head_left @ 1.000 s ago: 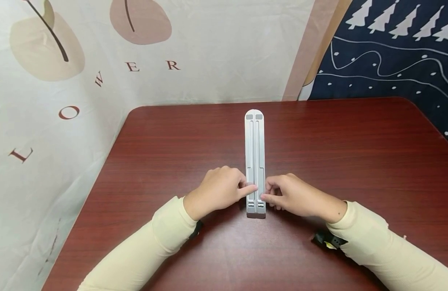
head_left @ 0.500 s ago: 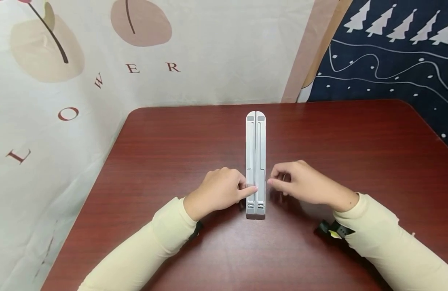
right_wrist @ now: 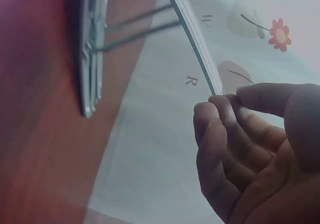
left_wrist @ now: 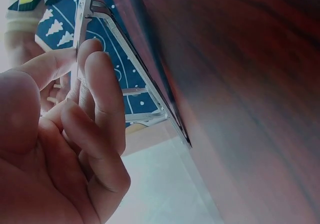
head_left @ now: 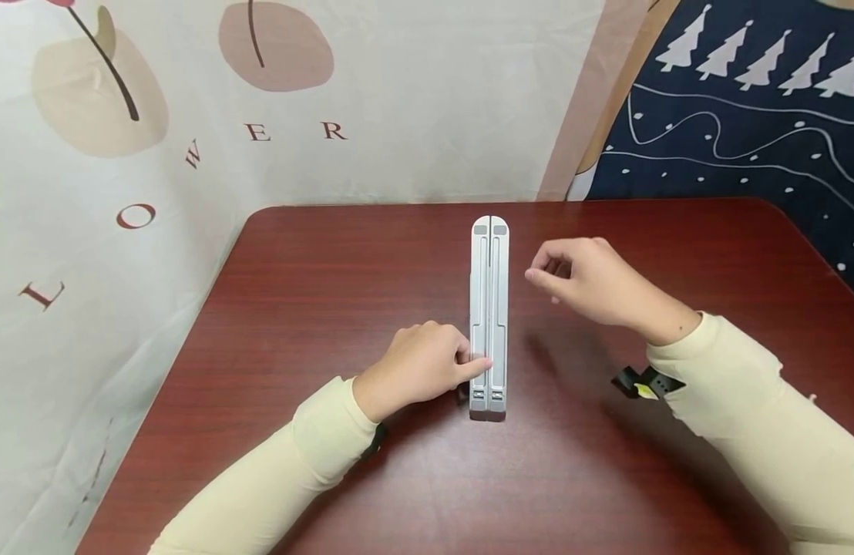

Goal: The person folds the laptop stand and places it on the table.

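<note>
A silver folding laptop stand [head_left: 498,308] stands on the table in the head view, its two long rails side by side and pointing away from me. My left hand [head_left: 421,362] pinches it near the close end, thumb on top and fingers at the left side. The left wrist view shows those fingers [left_wrist: 102,94] against the stand's upper rail. Right of the stand's far half, my right hand [head_left: 593,279] hovers with loosely curled fingers, holding nothing. In the right wrist view, slanted struts [right_wrist: 140,32] join the upper rail to the base.
The dark red wooden table [head_left: 330,262] carries the stand. Behind it hangs a pale curtain [head_left: 434,100] with printed letters and shapes. A navy cloth [head_left: 732,166] with white trees hangs at the right. Black straps [head_left: 645,383] show at the wrists.
My right hand has let go of the stand's near right side and moved up and away toward its far end. The left hand keeps its pinch in the same spot.
</note>
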Tool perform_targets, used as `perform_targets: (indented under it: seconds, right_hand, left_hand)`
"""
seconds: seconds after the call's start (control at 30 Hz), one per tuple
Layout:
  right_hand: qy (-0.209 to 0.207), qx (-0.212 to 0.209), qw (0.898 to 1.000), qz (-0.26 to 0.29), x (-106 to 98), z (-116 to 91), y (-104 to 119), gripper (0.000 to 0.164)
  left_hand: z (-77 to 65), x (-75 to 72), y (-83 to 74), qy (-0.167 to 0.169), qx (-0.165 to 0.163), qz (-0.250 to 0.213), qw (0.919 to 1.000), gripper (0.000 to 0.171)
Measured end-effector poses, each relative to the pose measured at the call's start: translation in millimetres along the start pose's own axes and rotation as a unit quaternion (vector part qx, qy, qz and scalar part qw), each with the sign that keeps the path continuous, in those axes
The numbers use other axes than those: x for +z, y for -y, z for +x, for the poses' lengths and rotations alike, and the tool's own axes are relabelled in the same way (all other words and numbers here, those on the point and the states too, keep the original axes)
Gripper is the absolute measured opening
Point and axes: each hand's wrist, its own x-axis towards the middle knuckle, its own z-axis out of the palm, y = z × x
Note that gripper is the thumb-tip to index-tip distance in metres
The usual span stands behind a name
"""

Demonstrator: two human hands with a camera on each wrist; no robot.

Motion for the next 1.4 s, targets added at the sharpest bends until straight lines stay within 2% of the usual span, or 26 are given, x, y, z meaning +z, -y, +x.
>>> perform_targets:
  seconds: [0.2, 0.47, 0.9, 1.4]
  right_hand:
    - [-0.033, 0.004, 0.999, -0.007, -9, 20, 2, 0.007]
    - [-0.075, 0.005, 0.997, 0.008, -9, 46, 3, 0.008]
    - [-0.042, 0.037, 0.995, 0.079, -8, 73, 4, 0.017]
    - [-0.014, 0.047, 0.991, 0.124, -1, 79, -2, 0.015]
  left_hand:
    - [1.7, 0.1, -1.7, -0.001, -0.001, 0.000, 1.0000, 0.056]
    - [-0.4, 0.2, -1.3, -0.005, -0.009, 0.007, 0.9999, 0.057]
    - [0.6, 0.9, -0.5, -0.008, -0.006, 0.006, 0.9999, 0.057]
    - [1.1, 0.7, -1.6, -0.007, -0.006, 0.008, 0.9999, 0.055]
